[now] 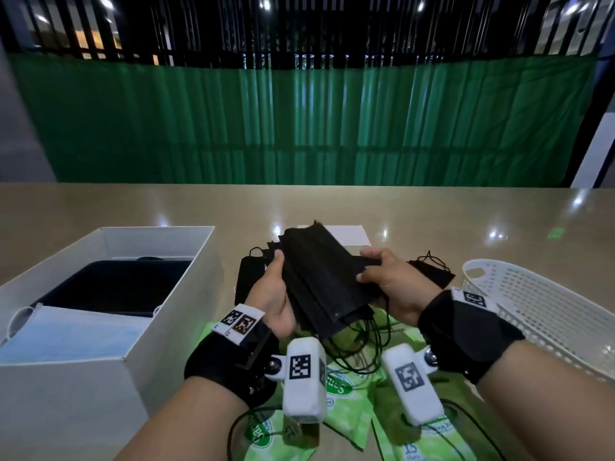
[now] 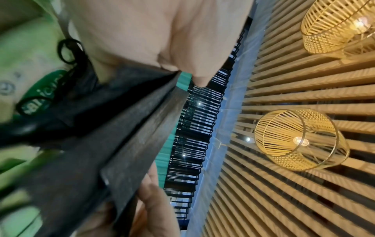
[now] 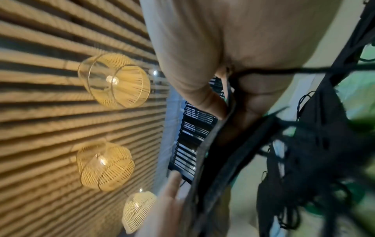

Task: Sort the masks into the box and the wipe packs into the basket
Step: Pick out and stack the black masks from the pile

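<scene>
Both hands have the stack of black masks pinched above the desk's middle: left hand on one edge, right hand on the other. I'd square the stack and gather the dangling loops before moving it to the box at the left edge, so none snags the wipe packs underneath.

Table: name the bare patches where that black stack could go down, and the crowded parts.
Bare table lies beyond the white box, and beyond the basket on the right. Crowded: loose black masks and green wipe packs under both hands.
</scene>
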The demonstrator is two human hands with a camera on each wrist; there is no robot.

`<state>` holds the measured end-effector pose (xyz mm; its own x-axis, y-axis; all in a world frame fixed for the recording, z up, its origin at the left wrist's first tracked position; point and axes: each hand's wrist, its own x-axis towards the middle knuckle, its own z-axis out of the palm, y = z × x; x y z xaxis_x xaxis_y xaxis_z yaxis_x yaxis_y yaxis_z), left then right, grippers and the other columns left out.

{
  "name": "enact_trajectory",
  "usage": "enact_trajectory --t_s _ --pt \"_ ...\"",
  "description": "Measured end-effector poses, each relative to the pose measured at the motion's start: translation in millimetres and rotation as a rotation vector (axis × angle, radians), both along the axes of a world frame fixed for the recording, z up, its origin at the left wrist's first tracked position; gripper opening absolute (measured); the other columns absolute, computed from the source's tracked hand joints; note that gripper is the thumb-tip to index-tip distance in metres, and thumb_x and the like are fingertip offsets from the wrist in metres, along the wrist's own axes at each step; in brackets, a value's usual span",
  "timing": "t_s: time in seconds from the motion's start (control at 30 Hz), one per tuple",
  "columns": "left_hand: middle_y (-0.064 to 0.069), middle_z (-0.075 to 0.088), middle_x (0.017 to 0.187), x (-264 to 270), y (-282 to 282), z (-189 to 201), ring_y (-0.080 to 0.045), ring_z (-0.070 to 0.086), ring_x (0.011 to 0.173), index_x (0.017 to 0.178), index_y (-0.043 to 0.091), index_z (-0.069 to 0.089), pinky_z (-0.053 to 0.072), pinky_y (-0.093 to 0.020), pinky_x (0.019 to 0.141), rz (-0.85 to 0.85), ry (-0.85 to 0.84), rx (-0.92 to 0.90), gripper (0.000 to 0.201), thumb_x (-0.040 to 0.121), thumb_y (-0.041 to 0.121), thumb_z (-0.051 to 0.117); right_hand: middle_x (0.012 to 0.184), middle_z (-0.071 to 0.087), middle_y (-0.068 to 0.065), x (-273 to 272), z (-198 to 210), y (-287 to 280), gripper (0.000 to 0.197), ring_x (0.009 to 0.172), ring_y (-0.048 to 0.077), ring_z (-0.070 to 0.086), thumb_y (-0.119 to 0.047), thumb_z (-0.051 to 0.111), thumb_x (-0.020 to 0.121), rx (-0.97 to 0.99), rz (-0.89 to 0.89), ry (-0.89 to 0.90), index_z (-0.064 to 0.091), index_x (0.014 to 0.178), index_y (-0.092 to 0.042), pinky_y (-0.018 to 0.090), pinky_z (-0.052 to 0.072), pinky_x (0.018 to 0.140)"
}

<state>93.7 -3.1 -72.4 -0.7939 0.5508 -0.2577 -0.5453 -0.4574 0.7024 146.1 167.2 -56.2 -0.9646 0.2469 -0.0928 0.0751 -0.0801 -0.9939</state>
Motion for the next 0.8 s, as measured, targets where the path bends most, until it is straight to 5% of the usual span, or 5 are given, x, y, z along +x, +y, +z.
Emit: enact_trajectory --t_s 0.1,0.2,0.37,0.63,0.8 --pt "-0.021 0.062 0.123 -2.9 6.3 -5.8 -0.031 0.06 0.111 0.125 0.005 0.057 0.05 -0.045 0.089 -0.013 0.023 -0.097 0.075 0.085 0.067 0.042 0.102 0.06 0.012 -4.9 -13.6 -3.8 0.042 0.089 0.025 0.059 0.006 0.052 0.087 0.203 0.107 -0.052 0.045 0.125 -0.01 0.038 0.051 0.078" --pt "-0.023 0.061 0.12 -7.5 7.2 -18.8 -0.035 0.063 0.104 0.132 0.005 0.05 0.052 -0.049 0.086 0.024 0.12 -0.141 0.056 0.084 0.03 0.067 0.097 0.06 0.003 -4.0 -22.1 -0.2 0.041 0.091 0.017 0.059 -0.006 0.061 0.088 0.324 0.148 -0.053 0.046 0.126 -0.012 0.03 0.049 0.078" --pt "-0.023 0.063 0.112 -8.0 12.4 -18.4 -0.033 0.064 0.094 0.123 0.005 0.053 0.053 -0.046 0.086 0.113 0.355 -0.201 0.037 0.087 -0.007 0.054 0.116 0.063 -0.004 -7.1 -31.1 9.5 0.053 0.112 0.014 0.059 -0.032 0.065 0.087 0.188 0.126 -0.016 0.045 0.134 -0.019 0.04 0.044 0.103" --pt "0.0 0.07 0.1 -8.5 20.4 29.9 -0.022 0.067 0.097 0.095 0.032 0.061 0.054 -0.039 0.084 0.271 0.793 -0.32 0.028 0.088 0.006 0.059 0.125 0.062 -0.006 -4.8 -13.3 13.4 0.036 0.117 0.008 0.057 -0.013 0.05 0.096 0.124 0.124 0.302 0.048 0.131 -0.02 0.027 0.045 0.099" --pt "-0.002 0.068 0.107 -5.9 22.6 19.3 -0.023 0.067 0.098 0.104 0.032 0.062 0.053 -0.047 0.09 0.147 0.774 -0.363 0.035 0.074 0.018 0.074 0.125 0.063 -0.005 -6.4 -23.5 22.7 0.033 0.118 0.01 0.057 -0.018 0.049 0.096 0.092 0.123 0.298 0.05 0.129 -0.025 0.035 0.041 0.106"
